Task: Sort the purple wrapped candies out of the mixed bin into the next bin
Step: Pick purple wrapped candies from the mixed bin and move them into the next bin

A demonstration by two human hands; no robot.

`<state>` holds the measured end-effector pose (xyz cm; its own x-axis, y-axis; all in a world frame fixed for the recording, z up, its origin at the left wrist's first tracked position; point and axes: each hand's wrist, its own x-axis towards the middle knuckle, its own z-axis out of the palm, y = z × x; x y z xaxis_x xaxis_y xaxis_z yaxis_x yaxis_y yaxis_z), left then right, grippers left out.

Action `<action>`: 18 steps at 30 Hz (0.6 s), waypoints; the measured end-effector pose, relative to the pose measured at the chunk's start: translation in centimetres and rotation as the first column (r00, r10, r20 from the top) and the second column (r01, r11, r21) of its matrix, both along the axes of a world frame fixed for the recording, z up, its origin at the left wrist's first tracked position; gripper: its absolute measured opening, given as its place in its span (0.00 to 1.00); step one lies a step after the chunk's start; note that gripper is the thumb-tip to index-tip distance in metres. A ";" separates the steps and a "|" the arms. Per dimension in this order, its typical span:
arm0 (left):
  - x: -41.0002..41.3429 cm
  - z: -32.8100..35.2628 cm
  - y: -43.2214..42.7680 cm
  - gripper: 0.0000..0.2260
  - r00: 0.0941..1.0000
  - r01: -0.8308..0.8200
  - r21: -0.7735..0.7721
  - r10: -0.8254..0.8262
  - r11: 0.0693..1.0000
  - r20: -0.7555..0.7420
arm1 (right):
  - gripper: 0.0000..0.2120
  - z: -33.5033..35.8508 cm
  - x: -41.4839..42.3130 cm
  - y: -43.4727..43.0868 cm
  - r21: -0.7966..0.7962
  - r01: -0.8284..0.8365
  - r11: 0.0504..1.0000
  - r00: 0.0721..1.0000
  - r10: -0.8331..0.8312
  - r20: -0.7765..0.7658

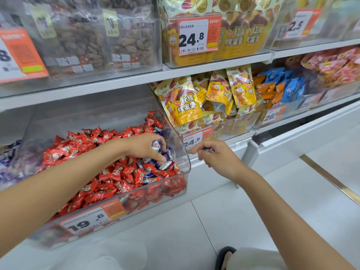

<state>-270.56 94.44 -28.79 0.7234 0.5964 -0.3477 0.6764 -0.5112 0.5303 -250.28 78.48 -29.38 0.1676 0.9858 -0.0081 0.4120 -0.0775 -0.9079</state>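
Note:
A clear mixed bin (186, 152) on the lowest shelf holds a heap of red wrapped candies (93, 149) with several purple wrapped candies (153, 164) near its right front corner. My left hand (144, 146) is inside the bin over that corner, fingers curled round purple candies. My right hand (216, 155) hovers just outside the bin's right wall, pinching a purple candy (208, 149) between thumb and fingers. A neighbouring bin with purple candies (8, 158) shows at the far left, blurred through the plastic.
The bin's front carries a 19.8 price tag (85, 221). To the right stands a bin of yellow snack pouches (187, 106) with a 24.8 tag. Upper shelves hold clear bins of nuts (93, 41). White floor tiles (292, 191) and my knees lie below.

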 end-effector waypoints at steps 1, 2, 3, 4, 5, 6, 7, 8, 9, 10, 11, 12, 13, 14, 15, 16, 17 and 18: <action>0.2 0.1 -0.1 0.16 0.999 0.017 -0.002 -0.017 1.000 -0.040 | 0.11 -0.1 0.0 -0.1 -0.004 -0.003 1.000 1.000 0.003 0.004; 0.4 0.2 -0.3 0.18 0.996 0.035 0.006 -0.035 0.999 -0.079 | 0.11 -0.1 0.0 -0.1 -0.008 -0.006 1.000 1.000 0.006 0.011; 0.7 0.2 -0.4 0.21 0.990 0.062 0.030 -0.058 0.998 -0.125 | 0.11 -0.2 0.0 -0.2 -0.011 -0.010 1.000 1.000 0.010 0.016; 1.0 0.1 -0.6 0.24 0.980 0.097 0.060 -0.085 0.993 -0.179 | 0.11 -0.3 0.0 -0.3 -0.014 -0.013 1.000 1.000 0.013 0.019; 1.2 -0.1 -0.9 0.27 0.967 0.135 0.091 -0.111 0.987 -0.229 | 0.12 -0.3 0.0 -0.3 -0.017 -0.014 1.000 1.000 0.014 0.020; 1.5 -0.3 -1.4 0.28 0.955 0.170 0.112 -0.136 0.979 -0.262 | 0.12 -0.4 0.1 -0.3 -0.021 -0.012 1.000 1.000 0.012 0.021; 1.6 -0.5 -1.7 0.27 0.949 0.196 0.131 -0.155 0.972 -0.273 | 0.12 -0.5 0.1 -0.3 -0.025 -0.009 1.000 1.000 0.009 0.023; 1.7 -0.6 -1.9 0.26 0.948 0.213 0.151 -0.167 0.965 -0.270 | 0.12 -0.5 0.2 -0.3 -0.031 -0.004 1.000 1.000 0.005 0.025; 1.6 -0.8 -1.9 0.24 0.954 0.212 0.173 -0.165 0.962 -0.251 | 0.12 -0.6 0.2 -0.4 -0.035 0.000 0.999 1.000 0.001 0.028; 1.5 -0.8 -1.8 0.21 0.965 0.192 0.192 -0.150 0.963 -0.216 | 0.12 -0.5 0.3 -0.4 -0.036 0.005 0.999 1.000 -0.004 0.030; 1.3 -1.0 -1.6 0.19 0.978 0.152 0.191 -0.120 0.970 -0.170 | 0.12 -0.6 0.3 -0.4 -0.037 0.010 0.999 1.000 -0.009 0.029; 1.0 -0.8 -1.6 0.18 0.991 0.096 0.167 -0.078 0.981 -0.113 | 0.12 -0.5 0.3 -0.4 -0.038 0.014 0.999 1.000 -0.013 0.027; 0.4 -0.6 -1.4 0.17 0.999 0.032 0.126 -0.027 0.992 -0.044 | 0.12 -0.5 0.4 -0.5 -0.038 0.017 0.999 1.000 -0.016 0.026; -0.1 -0.2 -1.3 0.15 0.999 -0.029 0.084 0.026 0.996 0.038 | 0.12 -0.5 0.4 -0.6 -0.036 0.020 0.999 1.000 -0.019 0.024; -0.8 0.2 -1.2 0.12 0.990 -0.089 0.048 0.083 0.995 0.112 | 0.11 -0.5 0.3 -0.7 -0.035 0.022 0.999 1.000 -0.021 0.022; -1.4 0.7 -1.1 0.11 0.977 -0.141 0.014 0.137 0.990 0.164 | 0.11 -0.6 0.2 -0.8 -0.037 0.021 0.999 1.000 -0.020 0.022; -2.1 1.2 -0.9 0.11 0.965 -0.186 -0.010 0.184 0.983 0.189 | 0.11 -0.6 0.1 -0.9 -0.039 0.021 0.999 1.000 -0.020 0.023; -2.7 1.7 -0.7 0.12 0.956 -0.217 -0.023 0.217 0.976 0.196 | 0.12 -0.6 0.0 -0.9 -0.040 0.022 0.999 1.000 -0.021 0.022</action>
<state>-273.24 93.72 -27.11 0.6306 0.7462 -0.2134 0.6538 -0.3627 0.6641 -250.31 77.54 -29.94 0.1893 0.9809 -0.0440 0.4297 -0.1231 -0.8946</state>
